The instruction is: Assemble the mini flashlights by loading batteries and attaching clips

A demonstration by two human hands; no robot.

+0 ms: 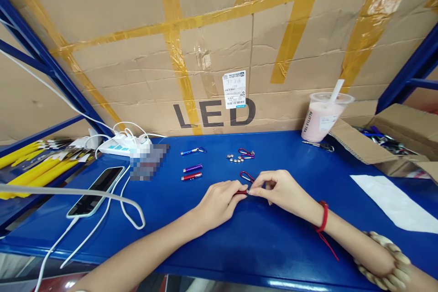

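My left hand (222, 200) is closed around a slim red mini flashlight (242, 192), whose body mostly hides in the fingers. At its right end, the fingertips of my right hand (278, 191) pinch a tiny silvery part, too small to name. Just behind the fingers lies a red carabiner clip (247, 176); whether it joins the held part, I cannot tell. Farther back are several button cells (236, 159) beside a red carabiner (245, 151) and a purple one (247, 157). To the left lie a blue mini flashlight with clip (191, 151), a purple tube (193, 168) and a red tube (191, 176).
A phone (97, 191) with white cables and a power strip (125, 143) occupy the left. A pink drink cup (323, 118), keys (320, 146), an open carton (362, 146) and white paper (393, 203) are right. A large cardboard sheet (219, 54) stands behind.
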